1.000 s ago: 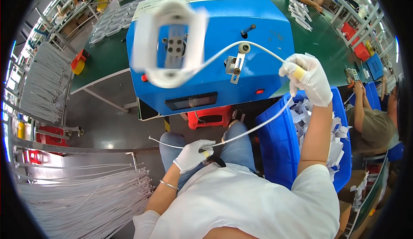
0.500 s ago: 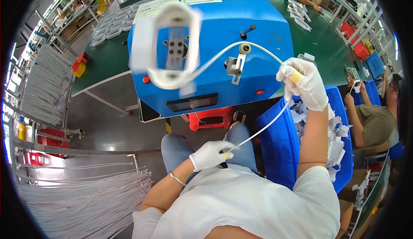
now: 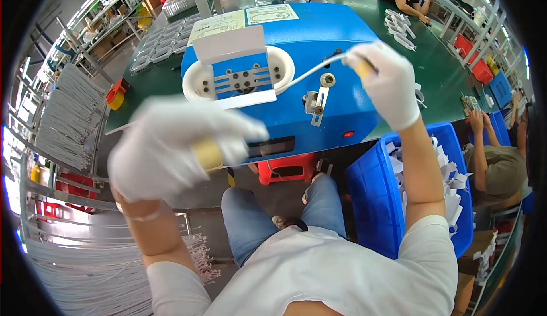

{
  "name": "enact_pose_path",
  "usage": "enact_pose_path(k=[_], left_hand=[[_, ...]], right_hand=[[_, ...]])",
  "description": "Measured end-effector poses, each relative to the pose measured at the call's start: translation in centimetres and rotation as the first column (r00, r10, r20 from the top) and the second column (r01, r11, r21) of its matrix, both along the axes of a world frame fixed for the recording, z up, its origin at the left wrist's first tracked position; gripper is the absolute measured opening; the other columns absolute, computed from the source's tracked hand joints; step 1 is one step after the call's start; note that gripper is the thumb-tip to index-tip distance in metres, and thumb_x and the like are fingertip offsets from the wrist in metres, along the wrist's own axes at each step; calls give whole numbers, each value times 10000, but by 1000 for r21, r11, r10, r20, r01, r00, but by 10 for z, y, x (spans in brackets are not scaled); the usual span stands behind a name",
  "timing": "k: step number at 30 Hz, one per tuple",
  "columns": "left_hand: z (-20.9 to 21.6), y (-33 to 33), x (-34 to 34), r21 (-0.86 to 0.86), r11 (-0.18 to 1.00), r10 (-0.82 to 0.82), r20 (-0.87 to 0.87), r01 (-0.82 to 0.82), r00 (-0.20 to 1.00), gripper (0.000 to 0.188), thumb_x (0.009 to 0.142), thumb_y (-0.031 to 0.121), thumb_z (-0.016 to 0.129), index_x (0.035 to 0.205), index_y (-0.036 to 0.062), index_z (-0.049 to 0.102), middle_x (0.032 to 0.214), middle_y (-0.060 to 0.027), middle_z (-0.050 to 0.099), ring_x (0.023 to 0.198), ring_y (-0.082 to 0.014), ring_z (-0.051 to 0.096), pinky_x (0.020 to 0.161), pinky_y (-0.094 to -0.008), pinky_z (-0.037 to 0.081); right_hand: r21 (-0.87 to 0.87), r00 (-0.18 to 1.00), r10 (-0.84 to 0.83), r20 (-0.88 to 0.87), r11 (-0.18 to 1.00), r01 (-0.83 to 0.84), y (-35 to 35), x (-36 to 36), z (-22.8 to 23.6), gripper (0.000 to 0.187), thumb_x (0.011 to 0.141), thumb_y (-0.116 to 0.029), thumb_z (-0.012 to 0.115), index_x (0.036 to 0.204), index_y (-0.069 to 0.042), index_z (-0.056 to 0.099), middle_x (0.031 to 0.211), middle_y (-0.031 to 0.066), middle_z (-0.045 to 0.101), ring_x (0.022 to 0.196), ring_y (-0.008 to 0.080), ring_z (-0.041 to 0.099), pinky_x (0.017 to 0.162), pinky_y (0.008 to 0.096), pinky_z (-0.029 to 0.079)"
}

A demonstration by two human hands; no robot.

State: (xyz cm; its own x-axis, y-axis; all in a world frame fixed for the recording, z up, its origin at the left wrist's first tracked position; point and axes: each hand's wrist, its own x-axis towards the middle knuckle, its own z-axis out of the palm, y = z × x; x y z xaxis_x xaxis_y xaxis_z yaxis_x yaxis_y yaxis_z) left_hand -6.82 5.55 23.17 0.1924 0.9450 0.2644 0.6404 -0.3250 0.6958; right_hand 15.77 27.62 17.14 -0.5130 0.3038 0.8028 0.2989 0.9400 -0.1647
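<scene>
White cable is wound in an oval coil [image 3: 194,79] around the metal winding head [image 3: 242,79] of a blue machine [image 3: 319,28]. White paper flaps [image 3: 229,44] stand at the coil's far side and lie along its near side. From the coil, a length of cable [image 3: 313,72] rises rightward to my right hand [image 3: 387,82], gloved in white and closed on it. My left hand [image 3: 176,145], also gloved, is smeared by motion in front of the machine's left side. Its fingers look stretched out, and nothing shows in them. Yellow covers sit on fingers of both gloves.
A blue bin [image 3: 370,196] with white paper pieces stands by my right arm. Racks of white cables [image 3: 85,270] line my left. Clear trays [image 3: 162,42] lie on the green table [image 3: 421,60]. A red stool [image 3: 285,169] is beneath. Other people work at the right.
The winding head, blurred and upright before, now lies sideways and sharp. My left hand has risen from my lap toward the machine, off the cable's tail. My right hand moved slightly up and left.
</scene>
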Motion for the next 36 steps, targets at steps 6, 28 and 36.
enact_pose_path(k=[6,28,36], left_hand=[[38,94,-46,362,930,58,-308,60,950,225,766,-42,613,971,7,693,1027,-97,672,989,-207,618,930,-309,474],[-6,42,-41,572,742,650,-488,-350,582,129,774,102,612,882,53,662,792,-126,644,778,-304,623,732,-398,498],[-31,54,-42,740,651,610,-375,-171,698,109,733,100,639,835,68,664,795,-92,623,791,-268,607,728,-367,493]], right_hand=[[399,992,88,95,909,-119,58,-86,54,144,808,-172,676,932,-106,703,904,65,676,825,212,636,754,284,516],[165,889,66,453,974,-156,-41,-108,49,169,765,-133,673,912,-52,655,828,111,597,790,243,619,689,332,513],[-823,839,513,183,547,-155,-12,-124,45,549,847,-547,573,1054,-42,632,945,90,648,880,176,638,776,317,530]])
